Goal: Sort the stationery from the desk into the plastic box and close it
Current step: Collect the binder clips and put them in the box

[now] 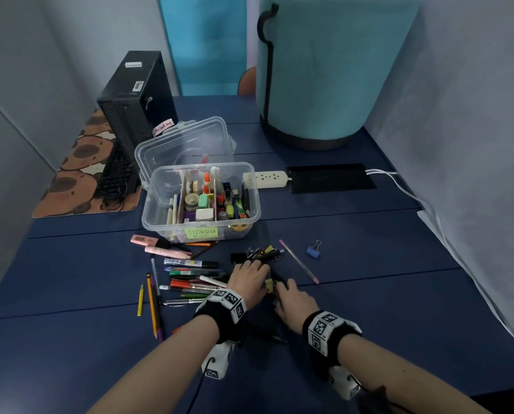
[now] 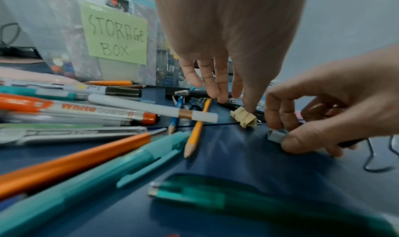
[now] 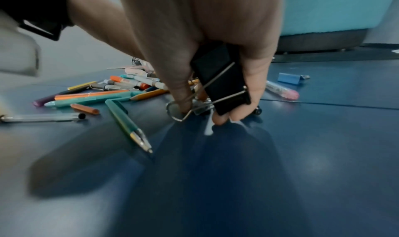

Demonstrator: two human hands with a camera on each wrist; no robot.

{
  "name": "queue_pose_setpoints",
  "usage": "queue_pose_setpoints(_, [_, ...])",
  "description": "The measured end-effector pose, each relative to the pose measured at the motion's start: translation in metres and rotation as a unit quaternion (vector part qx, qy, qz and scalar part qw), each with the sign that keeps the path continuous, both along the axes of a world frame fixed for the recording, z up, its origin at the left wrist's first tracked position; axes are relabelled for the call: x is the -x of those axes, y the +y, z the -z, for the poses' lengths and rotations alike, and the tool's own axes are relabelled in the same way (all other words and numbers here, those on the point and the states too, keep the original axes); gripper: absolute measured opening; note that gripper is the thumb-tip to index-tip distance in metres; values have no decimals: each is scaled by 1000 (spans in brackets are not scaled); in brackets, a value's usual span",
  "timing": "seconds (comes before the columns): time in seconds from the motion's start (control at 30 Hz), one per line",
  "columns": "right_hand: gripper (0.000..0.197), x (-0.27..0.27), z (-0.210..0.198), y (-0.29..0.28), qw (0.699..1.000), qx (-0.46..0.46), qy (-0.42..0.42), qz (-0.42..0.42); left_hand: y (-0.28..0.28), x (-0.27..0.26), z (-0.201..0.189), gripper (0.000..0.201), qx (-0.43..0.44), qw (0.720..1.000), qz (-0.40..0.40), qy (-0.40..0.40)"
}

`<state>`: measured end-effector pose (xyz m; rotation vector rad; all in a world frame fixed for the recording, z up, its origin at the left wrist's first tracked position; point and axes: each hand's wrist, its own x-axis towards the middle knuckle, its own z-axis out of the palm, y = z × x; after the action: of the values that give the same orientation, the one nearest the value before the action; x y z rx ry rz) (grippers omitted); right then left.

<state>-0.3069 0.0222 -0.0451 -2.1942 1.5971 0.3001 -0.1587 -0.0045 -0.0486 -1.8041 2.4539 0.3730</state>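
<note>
The clear plastic box (image 1: pixel 251 186) labelled "STORAGE BOX" stands open on the blue desk, its lid (image 1: pixel 184 141) tipped back behind it. Many pens, pencils and markers (image 1: pixel 190 276) lie in front of it. My left hand (image 2: pixel 233 102) reaches down with straight fingers onto dark pens, its thumb touching a beige binder clip (image 2: pixel 244 118). My right hand (image 3: pixel 202 114) grips a large black binder clip (image 3: pixel 220 82) in its curled fingers and pinches a small clip (image 2: pixel 276 135) against the desk. In the head view both hands (image 1: pixel 251 271) (image 1: pixel 291 297) meet over the beige clip (image 1: pixel 270 285).
A blue binder clip (image 1: pixel 313 251) and a pink pen (image 1: pixel 299 261) lie to the right of the hands. A power strip (image 1: pixel 264 178) sits beside the box, with a teal cylinder (image 1: pixel 324 73) behind. A black computer case (image 1: pixel 136 94) and keyboard (image 1: pixel 116 174) stand at the left.
</note>
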Motion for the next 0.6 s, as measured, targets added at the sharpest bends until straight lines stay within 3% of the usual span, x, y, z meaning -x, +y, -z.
queue_pose_setpoints(0.27, [16,30,1,-16,987,-50,-130,80,-7,10,9,38,-31,999,13,-18])
queue_pose_setpoints(0.37, [13,38,-3,-31,959,-94,-220,156,-8,6,8,35,-11,1000,26,1])
queue_pose_setpoints(0.43, [12,40,-10,-39,877,-166,-355,278,-10,-2,1,30,-7,997,-13,71])
queue_pose_setpoints(0.5, [11,43,-16,-47,756,-235,-477,380,-15,-13,-5,28,-24,975,-109,191])
queue_pose_setpoints(0.6, [11,45,-22,-60,628,-293,-563,450,-25,-27,-9,15,-67,891,-261,365])
